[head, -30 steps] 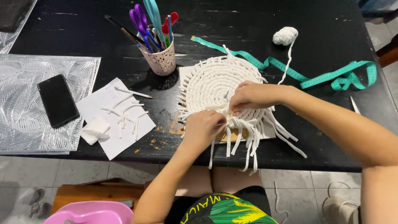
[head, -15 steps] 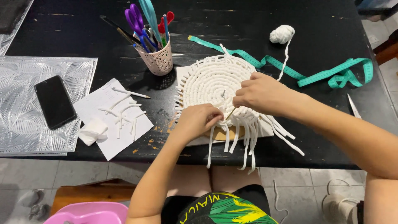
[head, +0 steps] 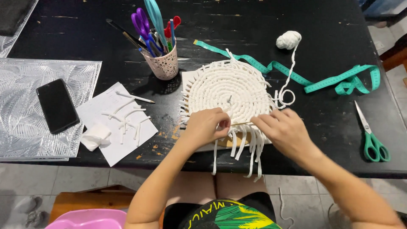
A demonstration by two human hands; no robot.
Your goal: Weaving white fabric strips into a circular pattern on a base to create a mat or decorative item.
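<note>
A round white coiled-cord mat [head: 227, 87] with a fringe of cord ends lies on the black table [head: 296, 17]. My left hand [head: 207, 126] rests on the mat's near edge with its fingers curled over the fringe. My right hand [head: 285, 129] is at the mat's near right edge, pinching the end of a thin wooden stick [head: 241, 124] that runs between both hands. A small ball of white cord [head: 288, 40] sits at the back right, its strand trailing down to the mat.
A green tape measure [head: 322, 82] winds behind the mat. Green-handled scissors [head: 371, 138] lie at the right. A pale cup [head: 163, 63] holds scissors and pens. Paper with cut cord pieces [head: 123, 118], a black phone [head: 57, 106] and a silver mat [head: 25, 127] lie left.
My right hand has slid from the top of the mat to its near right edge. My left hand stays at the near edge. The camera has shifted.
</note>
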